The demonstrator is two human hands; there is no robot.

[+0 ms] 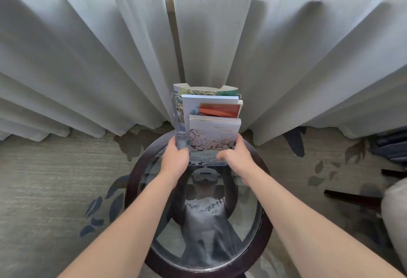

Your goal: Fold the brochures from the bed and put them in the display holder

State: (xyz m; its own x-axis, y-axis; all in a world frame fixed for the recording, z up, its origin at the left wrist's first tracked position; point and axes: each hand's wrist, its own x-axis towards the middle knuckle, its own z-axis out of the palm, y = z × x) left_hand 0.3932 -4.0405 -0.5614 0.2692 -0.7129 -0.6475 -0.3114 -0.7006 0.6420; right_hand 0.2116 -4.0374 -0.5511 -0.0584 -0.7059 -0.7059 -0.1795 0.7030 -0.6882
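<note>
— Where are the brochures now?

— In the clear display holder (181, 137), which stands at the far edge of a round glass-topped table (141, 181). It has stepped tiers. The front tier holds a stack of brochures with a blossom-branch cover (212, 135). Behind it sits an orange-red brochure (220, 110) against a pale blue one (191, 106), and at the very back a wider leaflet with green and yellow map-like printing (204, 90).

— And the hands?

— The left hand (176, 159) grips the holder's left front corner, fingers curled round the clear wall. The right hand (236, 156) holds the right lower edge of the blossom stack, thumb across the front.

— Any writing you can read?

— There's a faint line of orange characters near the top of the blossom cover and dark characters on the pale blue brochure, but both are too small and blurred to make out.

— What's around it?

— Grey sheer curtains (88, 68) hang just behind the table, over a grey carpet with blue leaf shapes (99, 209). The glass reflects the person wearing a headset.
</note>
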